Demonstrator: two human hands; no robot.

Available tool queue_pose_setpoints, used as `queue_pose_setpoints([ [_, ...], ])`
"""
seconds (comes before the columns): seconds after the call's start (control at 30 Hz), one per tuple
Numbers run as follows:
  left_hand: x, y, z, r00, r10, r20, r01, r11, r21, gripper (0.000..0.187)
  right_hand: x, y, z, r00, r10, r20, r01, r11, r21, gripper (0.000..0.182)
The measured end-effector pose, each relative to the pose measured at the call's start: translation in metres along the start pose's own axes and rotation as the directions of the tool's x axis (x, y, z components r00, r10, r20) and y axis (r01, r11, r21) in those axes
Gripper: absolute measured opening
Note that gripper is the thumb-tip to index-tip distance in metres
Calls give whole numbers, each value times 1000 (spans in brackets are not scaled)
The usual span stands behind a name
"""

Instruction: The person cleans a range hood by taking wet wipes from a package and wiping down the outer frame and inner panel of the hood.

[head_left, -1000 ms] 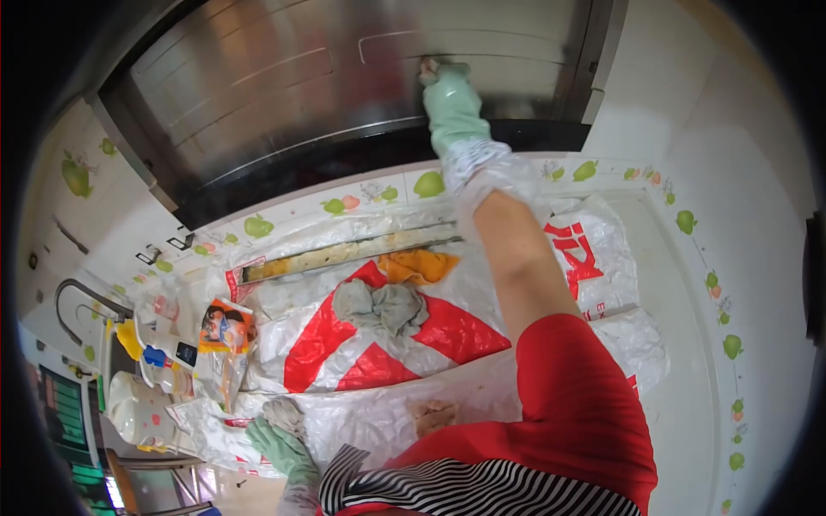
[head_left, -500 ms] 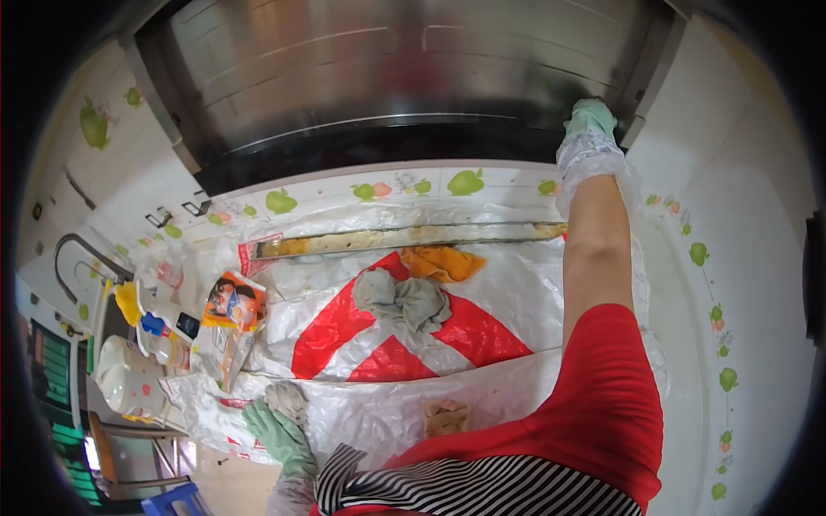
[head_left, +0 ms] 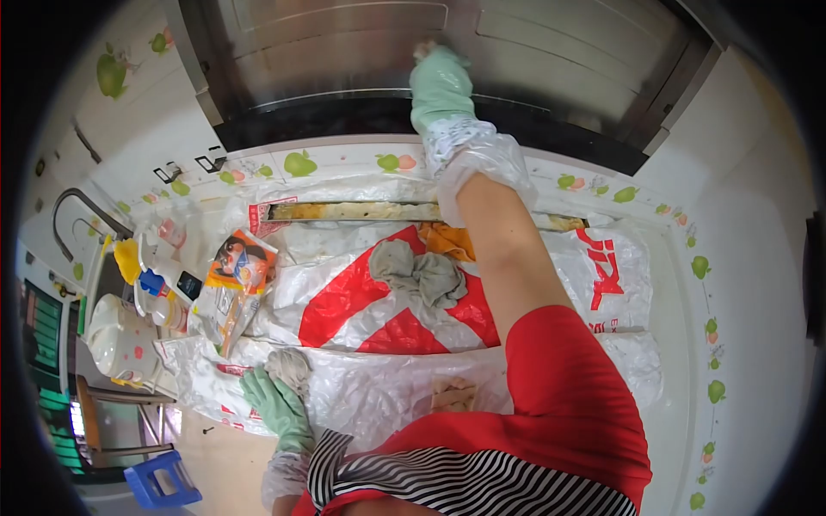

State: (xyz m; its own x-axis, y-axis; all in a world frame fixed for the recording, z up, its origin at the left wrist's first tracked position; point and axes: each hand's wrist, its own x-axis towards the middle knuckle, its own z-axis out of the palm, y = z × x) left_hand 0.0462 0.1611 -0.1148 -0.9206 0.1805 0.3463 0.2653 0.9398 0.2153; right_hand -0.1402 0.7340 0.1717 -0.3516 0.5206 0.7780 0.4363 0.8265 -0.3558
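My right hand (head_left: pixel 441 86), in a pale green glove with a plastic sleeve cover, presses against the metal range hood (head_left: pixel 361 52). Its fingers close on what looks like a beige cloth (head_left: pixel 424 49), of which only a small crumpled bit shows. Low on the left, my left hand (head_left: pixel 274 404), gloved the same way, lies with fingers stretched out on the plastic sheet (head_left: pixel 370 383). It touches a grey rag (head_left: pixel 289 368) at its side. Two bunched grey cloths (head_left: pixel 417 273) and an orange cloth (head_left: pixel 452 241) lie on the plastic under my right arm.
A long narrow tray (head_left: pixel 353 211) with yellowish residue runs along the back of the counter. An orange packet (head_left: pixel 243 262), a white bucket (head_left: pixel 120 340) and bottles stand at left by the faucet (head_left: pixel 64 202). A folded beige cloth (head_left: pixel 453 396) lies near my body; a blue stool (head_left: pixel 163 480) stands below.
My right hand has swept left along the hood, from its right end to near the middle, and a little higher. My left hand stays by the grey rag. The view has shifted slightly.
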Motion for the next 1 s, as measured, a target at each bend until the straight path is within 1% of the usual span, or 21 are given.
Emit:
queue_pose_setpoints([
  [0.03,1,-1,0,1000,3,0,-3,1000,-3,56,6,13,35,999,-33,37,33,999,3,25],
  [0.07,2,3,-4,1000,-3,-5,3,1000,-6,56,8,21,54,995,-67,73,67,998,7,25],
  [0.13,3,3,-6,999,21,-25,-22,1000,-15,55,-7,20,-38,988,-130,87,129,992,16,25],
  [0.17,3,3,-7,999,29,-36,-30,999,-22,54,-10,38,-54,979,-187,78,196,972,-130,25],
  [0.2,4,4,-8,999,24,-34,-25,999,-31,54,-1,64,-56,990,-112,87,116,993,-38,26],
  [0.23,5,4,-10,999,18,-30,-19,999,-38,54,8,80,-68,987,35,155,2,973,-230,26],
  [0.27,5,4,-12,1000,11,-26,-12,999,-45,54,10,86,-91,978,111,178,-33,919,-393,29],
  [0.3,6,5,-13,1000,-2,-21,1,999,-50,54,16,97,-100,952,241,188,-127,872,-472,32],
  [0.33,7,6,-14,1000,-13,-15,12,998,-55,54,19,116,-99,947,285,146,-171,835,-522,38],
  [0.37,7,5,-14,1000,-20,-7,20,998,-59,54,18,115,-109,906,383,181,-232,806,-544,42],
  [0.43,7,0,-9,1000,-22,-10,22,998,-65,55,29,129,-98,818,521,244,-314,759,-570,48],
  [0.53,9,-1,-12,999,-52,15,53,995,-85,58,41,126,-61,783,530,325,-314,788,-529,52],
  [0.67,9,-5,-10,998,-69,15,70,992,-103,59,26,35,-34,793,468,390,-264,841,-471,50],
  [0.83,11,-4,-22,997,-81,14,82,981,-175,60,-1,-85,1,852,285,439,-125,925,-359,39],
  [0.87,11,-5,-21,996,-83,18,85,979,-184,62,-3,-106,7,843,277,461,-123,934,-335,35],
  [0.97,12,-6,-29,997,-82,17,83,971,-224,64,-10,-168,19,787,244,566,-98,956,-276,47],
  [1.0,13,-6,-33,997,-77,7,77,970,-230,63,-11,-187,26,776,212,594,-66,964,-258,48],
])
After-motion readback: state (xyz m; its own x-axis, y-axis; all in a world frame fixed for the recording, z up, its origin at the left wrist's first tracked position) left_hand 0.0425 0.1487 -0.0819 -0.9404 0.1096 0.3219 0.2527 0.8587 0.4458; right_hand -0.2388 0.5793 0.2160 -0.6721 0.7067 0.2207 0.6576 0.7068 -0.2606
